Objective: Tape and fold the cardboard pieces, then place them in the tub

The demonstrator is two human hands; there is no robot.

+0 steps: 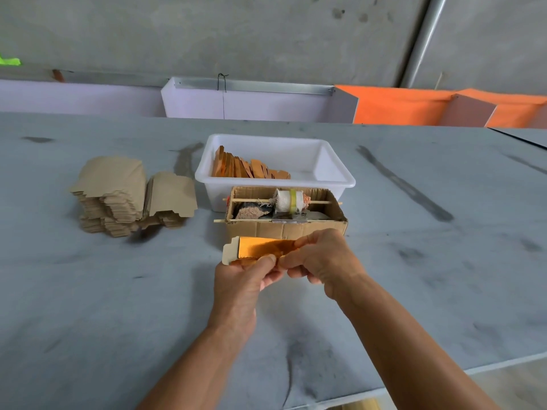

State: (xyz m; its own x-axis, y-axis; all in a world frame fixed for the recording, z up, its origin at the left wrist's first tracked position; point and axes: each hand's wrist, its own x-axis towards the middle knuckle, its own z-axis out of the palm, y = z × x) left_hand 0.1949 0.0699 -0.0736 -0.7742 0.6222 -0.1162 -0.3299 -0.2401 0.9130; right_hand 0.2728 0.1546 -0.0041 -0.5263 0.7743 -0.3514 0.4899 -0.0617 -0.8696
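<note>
A folded cardboard piece [253, 248] with a shiny orange-gold face and a pale tabbed left end is held above the table, just in front of the tape box. My left hand [245, 279] pinches its lower edge with the thumb on top. My right hand [321, 258] grips its right end, fingers curled over it. Behind stands a white plastic tub [340, 176] holding several folded orange pieces [248, 168] along its left side. A stack of flat brown cardboard pieces [130, 196] lies to the left.
A brown cardboard box [284, 229] directly behind my hands carries a tape roll [288, 200] on a wooden stick. The grey table [414, 261] runs to a front edge at the lower right. White and orange bins [393, 106] line the far edge.
</note>
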